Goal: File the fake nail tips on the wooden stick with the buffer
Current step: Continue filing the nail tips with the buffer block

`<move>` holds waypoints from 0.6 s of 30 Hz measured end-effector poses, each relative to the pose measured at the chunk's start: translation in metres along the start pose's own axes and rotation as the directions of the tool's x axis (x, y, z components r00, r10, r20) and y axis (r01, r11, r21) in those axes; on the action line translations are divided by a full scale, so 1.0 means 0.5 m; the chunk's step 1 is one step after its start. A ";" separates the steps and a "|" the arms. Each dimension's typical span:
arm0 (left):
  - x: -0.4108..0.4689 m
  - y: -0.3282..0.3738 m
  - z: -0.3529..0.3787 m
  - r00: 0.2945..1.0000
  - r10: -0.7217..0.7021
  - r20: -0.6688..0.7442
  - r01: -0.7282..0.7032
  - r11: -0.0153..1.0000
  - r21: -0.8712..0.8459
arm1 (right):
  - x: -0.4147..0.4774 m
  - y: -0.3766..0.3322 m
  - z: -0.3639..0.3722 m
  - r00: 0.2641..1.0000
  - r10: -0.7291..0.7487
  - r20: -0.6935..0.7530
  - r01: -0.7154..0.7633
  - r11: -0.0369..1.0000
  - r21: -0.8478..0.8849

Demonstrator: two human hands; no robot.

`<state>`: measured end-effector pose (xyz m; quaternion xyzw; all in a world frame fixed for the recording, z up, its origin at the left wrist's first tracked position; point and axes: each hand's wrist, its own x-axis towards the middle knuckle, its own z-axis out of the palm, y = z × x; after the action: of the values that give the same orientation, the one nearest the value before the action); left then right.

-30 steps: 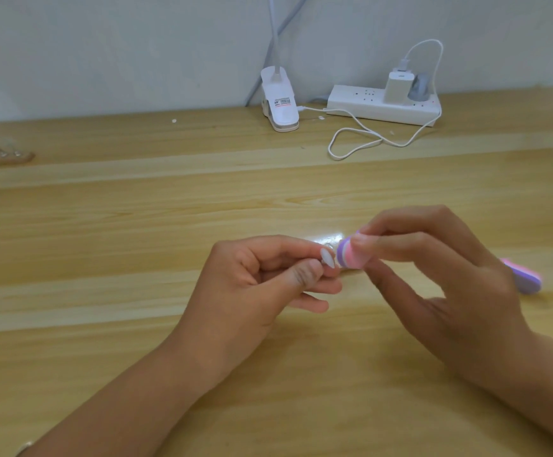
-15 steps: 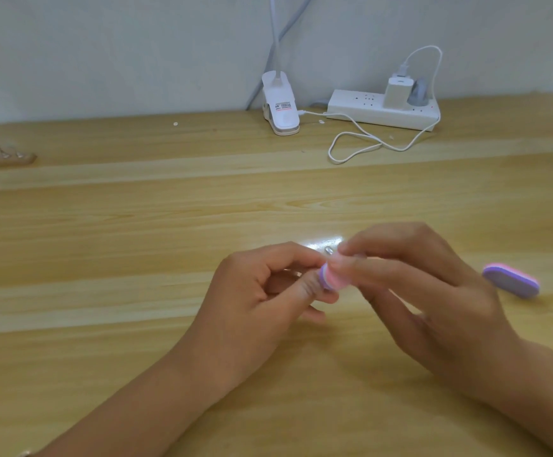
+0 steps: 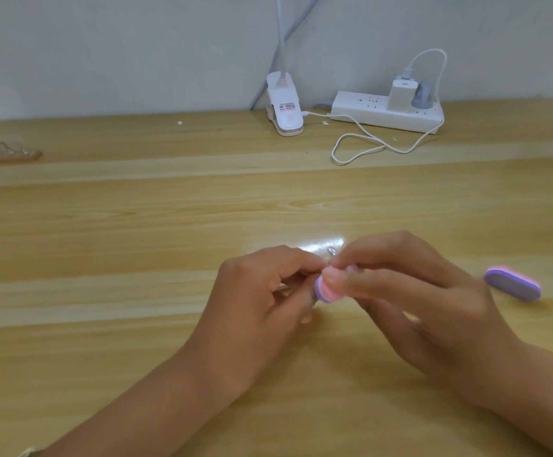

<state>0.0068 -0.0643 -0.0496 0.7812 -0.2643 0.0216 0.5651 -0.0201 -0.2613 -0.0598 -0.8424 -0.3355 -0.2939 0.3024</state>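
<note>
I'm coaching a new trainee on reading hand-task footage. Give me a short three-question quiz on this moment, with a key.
1. True or false: the right hand pinches a buffer.
2. How many pink-and-purple buffers are in view? A one; B two; C three.
3. Fill in: the spare buffer lies flat on the table, to the ___ of the right hand.
Key: 1 true; 2 B; 3 right.

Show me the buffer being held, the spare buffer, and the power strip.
held buffer (image 3: 327,289): head view, its pink and purple end.
spare buffer (image 3: 512,286): head view, purple top face.
power strip (image 3: 357,102): head view, white top face.
</note>
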 end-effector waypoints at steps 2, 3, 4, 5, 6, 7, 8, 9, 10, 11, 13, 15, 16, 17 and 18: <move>0.001 0.003 -0.001 1.000 0.008 -0.004 -0.008 1.000 -0.009 | 0.002 0.007 -0.005 1.000 -0.013 -0.008 0.013 0.999 -0.033; 0.001 0.003 0.000 1.000 0.007 -0.007 -0.007 1.000 -0.008 | 0.002 0.013 -0.010 1.000 0.006 -0.020 -0.007 0.999 -0.048; 0.001 0.003 0.000 1.000 0.002 -0.010 -0.002 1.000 -0.008 | 0.002 0.017 -0.013 0.999 0.027 -0.030 -0.029 0.998 -0.050; 0.001 0.002 0.000 1.000 -0.002 -0.012 0.002 1.000 -0.010 | 0.002 0.017 -0.011 0.999 0.035 -0.033 -0.036 0.999 -0.040; 0.000 0.002 -0.002 1.000 -0.005 -0.009 0.005 1.000 -0.014 | 0.001 0.012 -0.004 0.999 0.024 -0.034 -0.025 0.999 -0.026; 0.000 0.002 -0.002 1.000 -0.009 -0.004 0.009 1.000 -0.019 | 0.000 0.005 0.004 0.999 -0.002 -0.034 0.002 1.000 -0.014; 0.000 0.002 -0.004 1.000 -0.014 0.000 0.014 1.000 -0.026 | -0.001 0.001 0.008 0.999 -0.032 -0.032 0.032 0.999 -0.007; 0.000 0.003 -0.004 1.000 -0.019 -0.001 0.019 0.999 -0.036 | -0.001 0.002 0.009 0.999 -0.047 -0.027 0.047 0.999 -0.009; 0.000 0.003 -0.004 1.000 -0.027 -0.004 0.027 0.998 -0.048 | -0.001 0.008 0.004 0.999 -0.038 -0.025 0.037 0.999 -0.023; -0.001 0.002 -0.004 0.999 -0.037 -0.008 0.036 0.998 -0.060 | 0.000 0.014 -0.003 0.999 -0.012 -0.031 0.011 0.999 -0.039; -0.001 0.001 -0.003 0.999 -0.054 -0.006 0.053 0.996 -0.077 | -0.001 0.018 -0.006 0.998 0.029 -0.049 -0.031 0.999 -0.039; -0.001 0.000 -0.002 0.998 -0.061 -0.003 0.061 0.995 -0.081 | -0.004 0.005 0.006 0.999 0.005 -0.050 -0.006 1.000 -0.016; 0.000 0.001 -0.002 0.998 -0.065 -0.003 0.065 0.994 -0.083 | -0.005 0.001 0.009 0.999 -0.020 -0.048 0.019 1.000 -0.013; 0.000 0.001 -0.002 0.997 -0.072 -0.004 0.072 0.993 -0.092 | -0.005 0.001 0.008 0.998 -0.033 -0.048 0.033 0.999 -0.017; 0.000 0.001 -0.002 0.996 -0.085 -0.003 0.084 0.991 -0.107 | -0.003 0.007 0.002 0.998 -0.027 -0.050 0.026 0.999 -0.026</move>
<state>0.0069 -0.0635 -0.0489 0.7603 -0.2296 -0.0137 0.6075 -0.0183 -0.2631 -0.0626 -0.8338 -0.3352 -0.3235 0.2962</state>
